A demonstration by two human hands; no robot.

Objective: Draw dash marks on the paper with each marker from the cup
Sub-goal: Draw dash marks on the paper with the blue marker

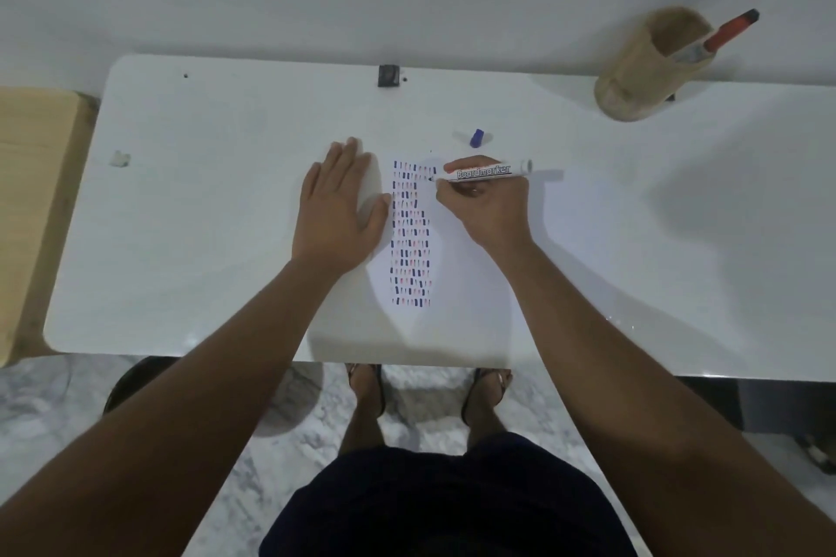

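Just cylindrical marker (482, 172), flat paper (457, 285)

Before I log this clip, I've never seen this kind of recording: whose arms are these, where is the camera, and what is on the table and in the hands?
There is no machine here. One wide-angle camera sits on a person's head and looks down, so both arms are theirs. The left hand lies flat, pinning the paper to the white table. The right hand grips an uncapped board marker, tip at the top of the columns of blue and red dash marks. A blue cap lies just beyond the paper. At the far right stands a tan cup with a red marker in it.
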